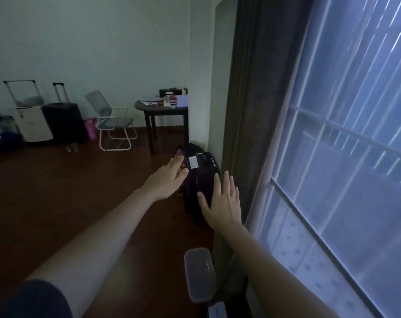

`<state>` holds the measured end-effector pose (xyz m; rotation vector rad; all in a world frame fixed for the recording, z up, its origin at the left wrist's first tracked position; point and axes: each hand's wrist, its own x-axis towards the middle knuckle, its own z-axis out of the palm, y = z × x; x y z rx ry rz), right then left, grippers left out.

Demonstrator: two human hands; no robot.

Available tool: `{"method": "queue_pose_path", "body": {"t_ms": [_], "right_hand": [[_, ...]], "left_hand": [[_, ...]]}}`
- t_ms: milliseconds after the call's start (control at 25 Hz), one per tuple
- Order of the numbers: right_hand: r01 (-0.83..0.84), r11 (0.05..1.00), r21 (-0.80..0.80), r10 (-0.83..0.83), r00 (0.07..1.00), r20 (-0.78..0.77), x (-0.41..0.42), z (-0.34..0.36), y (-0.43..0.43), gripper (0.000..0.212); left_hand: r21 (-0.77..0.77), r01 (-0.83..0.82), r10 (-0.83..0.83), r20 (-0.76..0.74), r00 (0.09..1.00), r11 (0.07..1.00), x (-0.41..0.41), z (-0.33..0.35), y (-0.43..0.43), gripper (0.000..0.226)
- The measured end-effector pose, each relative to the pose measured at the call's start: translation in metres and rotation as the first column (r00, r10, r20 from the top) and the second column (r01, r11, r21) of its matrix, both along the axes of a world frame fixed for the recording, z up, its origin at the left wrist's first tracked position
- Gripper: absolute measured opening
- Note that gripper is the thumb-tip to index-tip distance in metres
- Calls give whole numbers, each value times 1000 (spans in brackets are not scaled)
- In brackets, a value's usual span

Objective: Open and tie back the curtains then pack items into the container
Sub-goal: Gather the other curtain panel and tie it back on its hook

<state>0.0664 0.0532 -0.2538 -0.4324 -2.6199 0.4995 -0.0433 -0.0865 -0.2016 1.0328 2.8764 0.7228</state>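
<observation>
1. Brown curtain (245, 92) hangs bunched against the left edge of the window (346, 157), so the glass is already uncovered. I see no tie-back around the fabric, so I judge the opening done and the tying step the one in hand.
2. My left hand (166, 180) is stretched forward over the wooden floor (68, 191), fingers loosely spread, holding nothing.
3. My right hand (224, 203) is raised just beside the curtain's lower folds, fingers wide apart, palm away from me, also empty. I cannot tell whether the fingertips touch the cloth.
4. Beyond both hands a dark purple bag (199, 173) stands on the floor at the curtain's foot, near the corner of the wall.
5. A translucent lidded container (199, 271) sits low in view, close to me, just beside the curtain's hem. That is likely the one to pack.
6. Items to pack are not clear; a cluttered table (162, 106) stands against the far wall, well apart from the container, with small things along its top that I cannot identify.
7. Next move, as I judge it: gather the folds with both hands, find a tie or hook near the window frame, and loop it round. The room is dim and the picture is soft, so I would locate the tie before closing my fingers.
</observation>
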Motion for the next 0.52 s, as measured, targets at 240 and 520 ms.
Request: {"method": "queue_pose_path", "body": {"t_ms": [240,520], "right_hand": [[112,992,-56,-114,993,-20,-112,-12,-4,74],[422,873,-246,-462,877,-135,-214,-5,-18,70]], "left_hand": [[68,75,-81,94,992,995,-122,-13,2,57],[172,268,-289,115,950,948,-247,-7,3,58]]}}
